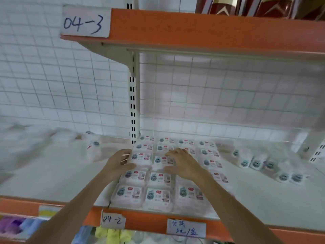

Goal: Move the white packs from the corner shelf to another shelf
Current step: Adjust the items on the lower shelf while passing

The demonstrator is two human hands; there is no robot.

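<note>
White packs [159, 175] lie in rows on the shelf [263, 199], from its front edge back to the upright. Left hand [121, 162] grips one pack [140, 158] by its left side, fingers curled. Right hand [182, 164] rests on adjacent packs, fingers spread and relaxed.

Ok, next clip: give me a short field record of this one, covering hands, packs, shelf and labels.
left hand: grips the left side of a white pack
right hand: spread flat on the neighbouring packs, fingers straight
packs: laid in rows on the shelf, more scattered at right
shelf labels: 04-3 above, 04-2 below
</note>
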